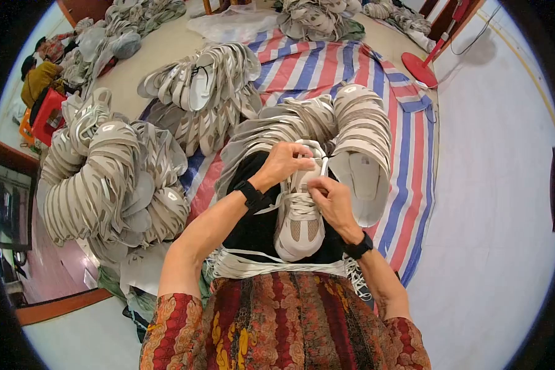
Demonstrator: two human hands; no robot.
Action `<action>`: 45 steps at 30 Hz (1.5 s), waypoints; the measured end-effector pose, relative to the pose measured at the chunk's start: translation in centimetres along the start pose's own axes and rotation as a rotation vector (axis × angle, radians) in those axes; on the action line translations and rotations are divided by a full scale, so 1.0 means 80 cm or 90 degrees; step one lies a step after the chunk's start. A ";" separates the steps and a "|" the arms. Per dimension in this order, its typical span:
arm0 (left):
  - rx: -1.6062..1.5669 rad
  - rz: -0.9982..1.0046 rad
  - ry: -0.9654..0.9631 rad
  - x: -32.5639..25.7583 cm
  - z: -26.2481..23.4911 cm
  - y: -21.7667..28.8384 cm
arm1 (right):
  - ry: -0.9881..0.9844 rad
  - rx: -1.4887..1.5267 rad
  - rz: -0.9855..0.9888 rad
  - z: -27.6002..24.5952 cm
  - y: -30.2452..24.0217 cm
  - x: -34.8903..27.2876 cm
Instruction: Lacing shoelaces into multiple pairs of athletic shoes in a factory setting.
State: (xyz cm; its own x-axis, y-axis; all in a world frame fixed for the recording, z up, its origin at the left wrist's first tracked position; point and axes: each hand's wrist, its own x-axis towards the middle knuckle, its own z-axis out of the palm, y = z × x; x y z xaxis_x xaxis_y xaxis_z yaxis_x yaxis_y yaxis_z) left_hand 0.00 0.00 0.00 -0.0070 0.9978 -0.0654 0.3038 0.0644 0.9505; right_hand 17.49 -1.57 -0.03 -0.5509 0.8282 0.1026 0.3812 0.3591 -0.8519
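A beige and white sneaker upper [299,231] rests on my dark-clad lap, toe toward me. White shoelace [303,206] is threaded across its front. My left hand [285,163] is closed in a pinch by the shoe's opening, on the shoelace as far as I can see. Just right of the tongue, my right hand [334,202] has its fingers curled closed around the lace; the fingertips are partly hidden. A loose white length of lace loops up between the two hands. Across my waist lies a bundle of white laces [274,266].
Nested sneaker uppers [364,132] curve in a row just beyond my hands. More stacks stand at left [95,185] and farther off [203,86]. Under them spreads a striped sheet [407,185]. A red stand base [420,68] is by the right wall; a red stool [48,117] stands far left.
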 end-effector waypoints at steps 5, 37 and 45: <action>-0.033 -0.005 0.002 0.002 0.009 0.000 | 0.013 -0.157 -0.169 -0.011 0.003 0.002; -0.143 0.015 0.090 -0.084 -0.043 0.004 | -0.139 -0.334 -0.123 0.012 -0.034 -0.029; 0.410 0.535 0.072 -0.057 -0.008 -0.006 | -0.140 -0.219 -0.152 -0.004 -0.015 -0.046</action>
State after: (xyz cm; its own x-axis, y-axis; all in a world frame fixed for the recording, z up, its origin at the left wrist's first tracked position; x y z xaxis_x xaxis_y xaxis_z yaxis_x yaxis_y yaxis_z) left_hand -0.70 -4.58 0.05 0.3613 0.7168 0.5964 0.6989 -0.6316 0.3357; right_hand 19.33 -4.89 0.80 -0.7828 0.6081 0.1321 0.4285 0.6807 -0.5942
